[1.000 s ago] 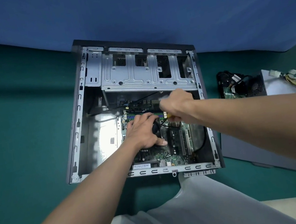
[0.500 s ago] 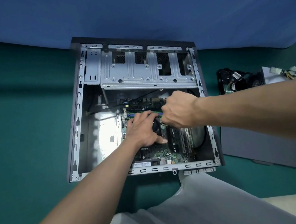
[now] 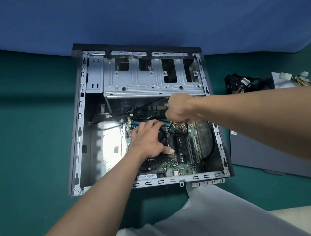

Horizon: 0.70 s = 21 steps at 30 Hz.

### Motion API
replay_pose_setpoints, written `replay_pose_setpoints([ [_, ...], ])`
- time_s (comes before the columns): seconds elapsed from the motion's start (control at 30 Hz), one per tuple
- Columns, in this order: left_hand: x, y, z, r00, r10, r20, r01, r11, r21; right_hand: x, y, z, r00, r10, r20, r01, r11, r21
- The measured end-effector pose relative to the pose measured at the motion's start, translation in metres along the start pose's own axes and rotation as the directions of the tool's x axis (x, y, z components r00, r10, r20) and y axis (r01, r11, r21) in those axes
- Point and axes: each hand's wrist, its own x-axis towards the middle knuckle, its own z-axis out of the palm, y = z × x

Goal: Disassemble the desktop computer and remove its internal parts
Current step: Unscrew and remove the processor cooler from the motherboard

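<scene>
**A:** Left hand is down flat on the black cooler fan. The fingers are spread and relaxed across its top and the thumb lies along the near edge. It's pressing, not gripping.

**B:** And the right hand?

**A:** Curled into a tight fist just beyond the fan, back of the hand towards us. A slim dark shaft pokes out beneath it. I'd call it a screwdriver, though the handle is buried in the fist and I can't make out where the tip lands.

**B:** So a cooler screw is the job in hand, by my reckoning.

**A:** That's my read too. To do it well, hold the driver square over the screw and bear down while turning so the tip doesn't slip out. Let that left palm steady the fan so it can't twist on the motherboard. Better to ease the corners off in turn than to free one fully.

**B:** Where does it all sit?

**A:** The board lies in the floor of the computer case. The case is on its side, open, on the green table cover. The bare drive cage is at the far end. Off to the right, well apart, are a grey side panel and a heap of pulled parts with cables.
</scene>
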Motion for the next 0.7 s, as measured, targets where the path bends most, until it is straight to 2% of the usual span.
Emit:
replay_pose_setpoints([
  [0.07,0.001,0.000,0.000,1.000,-0.001,-0.001,0.001,1.000,-0.002,-0.008,0.001,-0.001,0.987,-0.159,0.000,0.153,0.950,-0.271],
  [0.1,0.000,0.001,0.000,1.000,-0.003,0.001,0.003,1.000,0.000,-0.013,0.004,-0.001,0.969,-0.247,0.027,0.238,0.888,-0.393],
  [0.17,0.000,0.001,0.001,1.000,-0.006,0.001,0.006,1.000,0.013,-0.017,0.011,-0.001,0.890,-0.443,0.110,0.411,0.674,-0.614],
  [0.23,0.000,0.001,0.000,1.000,-0.008,0.004,0.008,1.000,0.015,-0.020,0.017,0.000,0.803,-0.558,0.209,0.500,0.440,-0.746],
  [0.27,0.000,0.001,0.000,1.000,-0.007,0.005,0.007,1.000,0.014,-0.019,0.019,0.000,0.795,-0.569,0.212,0.511,0.439,-0.739],
  [0.3,0.000,0.001,-0.001,1.000,-0.004,0.006,0.004,1.000,0.013,-0.017,0.019,0.001,0.802,-0.567,0.187,0.512,0.494,-0.703],
  [0.33,-0.001,0.000,-0.001,1.000,-0.002,0.007,0.002,1.000,0.009,-0.015,0.018,0.003,0.845,-0.523,0.111,0.478,0.647,-0.594],
  [0.37,-0.001,0.000,-0.002,1.000,0.002,0.006,-0.002,1.000,0.003,-0.011,0.017,0.006,0.906,-0.422,0.028,0.393,0.817,-0.421],
  [0.4,-0.001,0.000,-0.002,1.000,0.005,0.002,-0.005,1.000,-0.002,-0.008,0.015,0.006,0.967,-0.253,-0.003,0.248,0.951,-0.184],
  [0.43,-0.001,0.000,-0.002,1.000,0.008,-0.001,-0.008,1.000,-0.005,-0.004,0.013,0.007,0.998,-0.054,0.039,0.051,0.996,0.069],
  [0.47,-0.001,0.000,-0.002,1.000,0.009,-0.003,-0.009,1.000,-0.004,-0.004,0.010,0.007,0.971,0.139,0.194,-0.195,0.931,0.309],
  [0.5,-0.001,0.001,-0.001,1.000,0.009,-0.002,-0.009,1.000,-0.001,-0.004,0.008,0.008,0.908,0.235,0.346,-0.376,0.823,0.427],
  [0.53,-0.001,0.000,-0.002,1.000,0.009,-0.002,-0.009,1.000,0.003,-0.004,0.007,0.009,0.867,0.268,0.420,-0.454,0.771,0.446],
  [0.57,-0.001,0.000,-0.002,1.000,0.006,-0.002,-0.006,1.000,0.000,-0.004,0.005,0.011,0.857,0.283,0.431,-0.466,0.781,0.415],
  [0.6,-0.001,0.000,-0.001,1.000,0.003,-0.001,-0.003,1.000,-0.008,-0.007,0.002,0.012,0.881,0.277,0.384,-0.416,0.839,0.350],
  [0.67,-0.001,0.000,-0.001,1.000,0.002,0.002,-0.002,1.000,-0.018,-0.014,0.001,0.014,0.968,0.141,0.207,-0.163,0.982,0.093],
  [0.7,-0.001,0.000,0.000,1.000,0.003,-0.001,-0.003,1.000,-0.014,-0.015,0.001,0.014,0.991,0.026,0.134,-0.011,0.994,-0.109],
])
